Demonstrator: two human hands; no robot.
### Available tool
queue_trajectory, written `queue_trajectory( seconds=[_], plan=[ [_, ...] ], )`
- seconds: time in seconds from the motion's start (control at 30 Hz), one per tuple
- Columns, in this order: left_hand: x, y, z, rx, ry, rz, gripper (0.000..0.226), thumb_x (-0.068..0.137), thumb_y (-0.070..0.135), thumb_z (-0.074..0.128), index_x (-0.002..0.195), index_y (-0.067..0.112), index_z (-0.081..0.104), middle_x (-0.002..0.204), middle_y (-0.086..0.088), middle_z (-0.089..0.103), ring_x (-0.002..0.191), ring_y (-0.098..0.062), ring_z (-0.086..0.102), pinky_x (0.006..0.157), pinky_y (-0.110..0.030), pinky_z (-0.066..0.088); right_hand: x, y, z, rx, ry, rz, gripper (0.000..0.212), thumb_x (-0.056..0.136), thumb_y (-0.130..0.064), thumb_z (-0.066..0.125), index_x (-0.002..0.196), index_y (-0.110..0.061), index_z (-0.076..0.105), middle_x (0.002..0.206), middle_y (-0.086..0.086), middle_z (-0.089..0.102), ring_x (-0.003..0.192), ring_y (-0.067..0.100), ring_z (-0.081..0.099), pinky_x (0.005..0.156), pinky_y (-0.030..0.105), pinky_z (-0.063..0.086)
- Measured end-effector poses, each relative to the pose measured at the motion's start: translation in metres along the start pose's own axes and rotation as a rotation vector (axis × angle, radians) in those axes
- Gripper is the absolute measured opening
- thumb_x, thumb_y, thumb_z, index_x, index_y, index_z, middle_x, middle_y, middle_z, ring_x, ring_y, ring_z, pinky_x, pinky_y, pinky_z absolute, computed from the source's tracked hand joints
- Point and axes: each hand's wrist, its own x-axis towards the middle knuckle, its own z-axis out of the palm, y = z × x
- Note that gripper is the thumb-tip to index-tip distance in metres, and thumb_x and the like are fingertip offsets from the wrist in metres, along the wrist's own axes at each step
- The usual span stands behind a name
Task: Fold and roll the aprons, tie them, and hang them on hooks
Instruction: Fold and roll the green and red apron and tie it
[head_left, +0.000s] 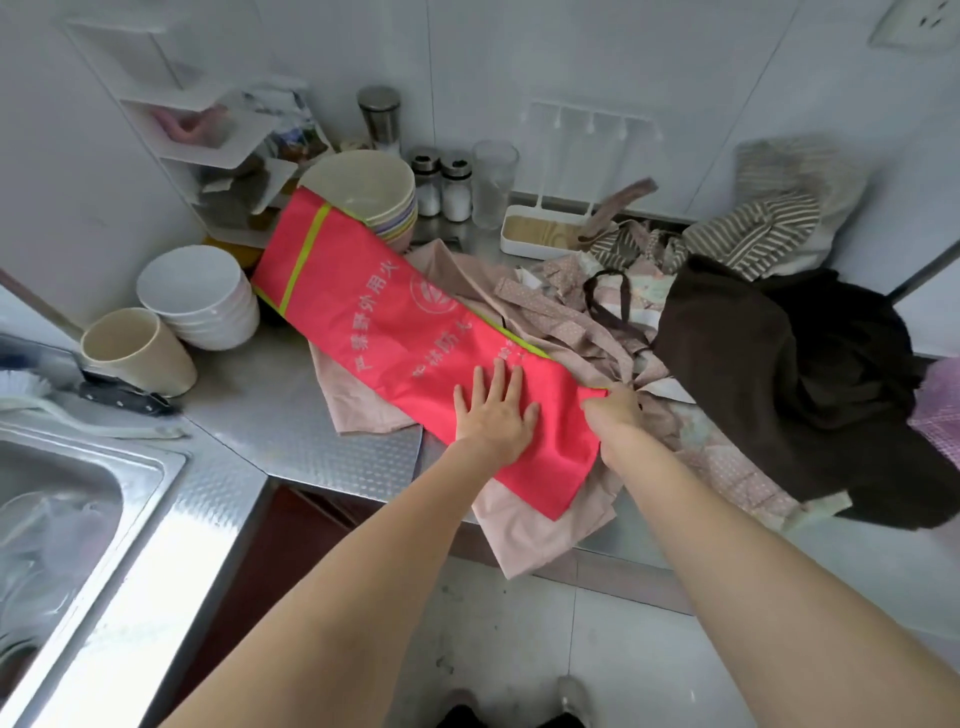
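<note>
A red apron (363, 301) with white lettering and yellow-green trim lies folded into a long strip across the steel counter (270, 410), its far end leaning on the bowls. My left hand (493, 410) presses flat on its near part, fingers spread. My right hand (615, 410) pinches the apron's right edge near a corner. Under it lies a pale pink apron (524, 530) that hangs over the counter edge. To the right sit a dotted pink apron (550, 306), a dark brown one (779, 379) and a striped one (753, 234). A white hook rack (592, 117) is on the back wall.
Stacked white bowls (200, 296), a beige cup (137, 351) and a stack of coloured bowls (363, 192) stand left of the apron. Shakers (441, 187), a glass (493, 182) and a white tray (540, 231) line the back. A sink (67, 499) is at lower left.
</note>
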Motion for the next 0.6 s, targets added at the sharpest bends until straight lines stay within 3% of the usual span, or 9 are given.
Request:
queue_trajectory(
  seconds=[0.17,0.23,0.33,0.43,0.5,0.6],
  plan=[
    [-0.009,-0.004,0.016,0.121,0.012,-0.049,0.059,0.099,0.045,0.017,0.15,0.024,-0.004,0.158,0.001,-0.012,0.145,-0.028,-0.011,0.115,-0.053,-0.005,0.009,0.004,-0.01,-0.138,-0.268,-0.025,0.041,0.087,-0.017,0.06,0.126,-0.01,0.052,0.117,0.008,0.058,0.107,0.025,0.056,0.084,0.03,0.043],
    [-0.012,-0.002,0.019,0.142,0.028,-0.069,0.059,0.1,0.045,0.017,0.15,0.024,-0.004,0.158,0.001,-0.012,0.145,-0.027,-0.01,0.115,-0.052,-0.004,0.015,-0.003,-0.017,-0.276,-0.383,-0.171,0.042,0.083,-0.022,0.068,0.121,-0.01,0.055,0.121,0.01,0.06,0.11,0.027,0.057,0.089,0.032,0.045],
    [-0.02,0.006,0.023,0.131,0.103,-0.105,0.057,0.1,0.042,0.019,0.151,0.024,0.001,0.158,0.0,-0.007,0.146,-0.025,-0.007,0.116,-0.05,-0.004,0.014,-0.017,-0.02,-0.814,-0.493,-0.52,0.049,0.085,-0.028,0.064,0.127,-0.011,0.045,0.124,0.01,0.056,0.115,0.029,0.052,0.092,0.034,0.045],
    [-0.038,0.009,0.03,-0.175,0.367,-0.352,0.053,0.099,0.032,0.029,0.149,0.021,0.015,0.157,-0.005,0.007,0.144,-0.027,0.005,0.115,-0.047,0.005,0.021,-0.023,-0.017,-0.92,-0.533,-0.714,0.055,0.088,-0.029,0.059,0.134,-0.012,0.034,0.13,0.012,0.051,0.117,0.03,0.05,0.093,0.039,0.045],
    [-0.048,0.01,0.033,-0.504,0.54,-0.572,0.05,0.098,0.021,0.034,0.146,0.013,0.023,0.148,-0.019,0.019,0.136,-0.034,0.02,0.111,-0.044,0.017,0.019,-0.026,-0.017,-0.861,-0.623,-0.692,0.067,0.089,-0.033,0.06,0.141,-0.009,0.026,0.139,0.012,0.044,0.124,0.03,0.046,0.099,0.037,0.041],
    [-0.054,0.015,0.037,-0.743,0.559,-0.729,0.05,0.099,0.021,0.035,0.146,0.013,0.021,0.139,-0.025,0.027,0.127,-0.042,0.03,0.107,-0.043,0.024,0.008,-0.024,-0.012,-0.798,-0.77,-0.612,0.063,0.09,-0.035,0.058,0.135,-0.001,0.031,0.137,0.014,0.045,0.123,0.031,0.047,0.096,0.032,0.038]
  ],
)
